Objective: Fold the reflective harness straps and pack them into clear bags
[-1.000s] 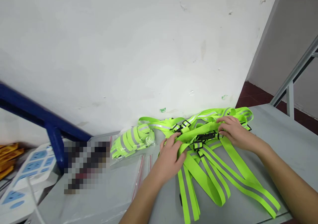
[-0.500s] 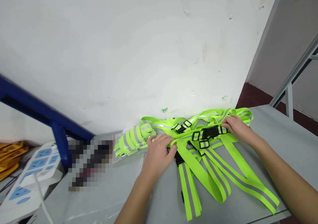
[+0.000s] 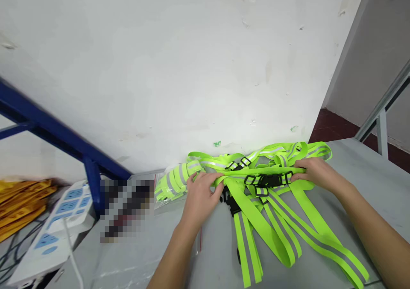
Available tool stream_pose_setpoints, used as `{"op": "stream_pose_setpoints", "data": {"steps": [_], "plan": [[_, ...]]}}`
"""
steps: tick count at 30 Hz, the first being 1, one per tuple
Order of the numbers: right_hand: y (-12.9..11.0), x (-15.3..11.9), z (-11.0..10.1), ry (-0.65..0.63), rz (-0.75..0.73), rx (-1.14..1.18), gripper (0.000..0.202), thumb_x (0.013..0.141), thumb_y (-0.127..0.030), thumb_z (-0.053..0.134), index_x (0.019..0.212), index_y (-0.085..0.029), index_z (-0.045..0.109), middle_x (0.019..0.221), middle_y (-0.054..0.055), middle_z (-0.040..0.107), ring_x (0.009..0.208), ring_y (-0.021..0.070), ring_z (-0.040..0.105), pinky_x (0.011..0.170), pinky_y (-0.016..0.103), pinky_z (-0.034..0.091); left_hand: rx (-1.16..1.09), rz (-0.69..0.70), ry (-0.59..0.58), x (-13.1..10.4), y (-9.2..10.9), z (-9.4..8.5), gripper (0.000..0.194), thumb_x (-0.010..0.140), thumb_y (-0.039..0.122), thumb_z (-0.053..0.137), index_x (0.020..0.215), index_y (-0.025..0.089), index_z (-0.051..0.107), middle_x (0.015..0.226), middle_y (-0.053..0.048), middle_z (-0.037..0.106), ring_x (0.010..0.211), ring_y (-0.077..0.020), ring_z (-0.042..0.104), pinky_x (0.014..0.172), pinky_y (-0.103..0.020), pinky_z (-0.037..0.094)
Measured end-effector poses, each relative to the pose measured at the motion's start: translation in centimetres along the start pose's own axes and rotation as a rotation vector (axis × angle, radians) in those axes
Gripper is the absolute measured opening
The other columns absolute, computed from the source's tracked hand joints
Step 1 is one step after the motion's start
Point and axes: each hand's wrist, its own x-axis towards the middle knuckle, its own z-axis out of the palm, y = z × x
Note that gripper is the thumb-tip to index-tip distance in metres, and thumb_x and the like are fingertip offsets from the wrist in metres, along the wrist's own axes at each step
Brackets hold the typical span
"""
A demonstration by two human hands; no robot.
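Observation:
A neon-yellow reflective vest (image 3: 246, 208) made of straps with grey stripes lies on the grey table (image 3: 218, 255). Its upper band is pinched at the left end by my left hand (image 3: 202, 197) and at the right end by my right hand (image 3: 312, 169). Between the hands, a black buckle (image 3: 270, 180) joins the band. Another black clip (image 3: 232, 201) hangs below my left hand, and loose straps trail toward the near edge. Behind, more neon straps (image 3: 272, 151) lie against the wall. Left of my left hand, a clear bag (image 3: 174, 182) holds rolled neon straps.
A white wall (image 3: 179, 80) rises behind the table. At left are a blue metal frame (image 3: 92, 173), a white power strip (image 3: 60, 229) with a cable, orange packets (image 3: 25, 208), and a blurred dark patch. A flat clear plastic bag (image 3: 137, 259) lies at front left.
My right hand has shifted slightly and now grips the band's end beside the buckle. The band between my hands looks straighter. The camera view has moved a little to the left.

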Motion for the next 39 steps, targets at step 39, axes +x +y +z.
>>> {"op": "stream_pose_setpoints", "data": {"steps": [39], "plan": [[7.1,-1.0,-4.8,0.138,0.338,0.715,0.045,0.054,-0.046,0.084,0.08,-0.021,0.058,0.057,-0.008,0.046,0.05,0.0089,0.041,0.048,0.023,0.028,-1.593,-0.795,0.061,1.2,-3.3,-1.4,0.012,0.081,0.016,0.059,0.089,0.013,0.067,0.081,-0.007,0.071,0.066,-0.0158,0.065,0.056,-0.026,0.055]]}}
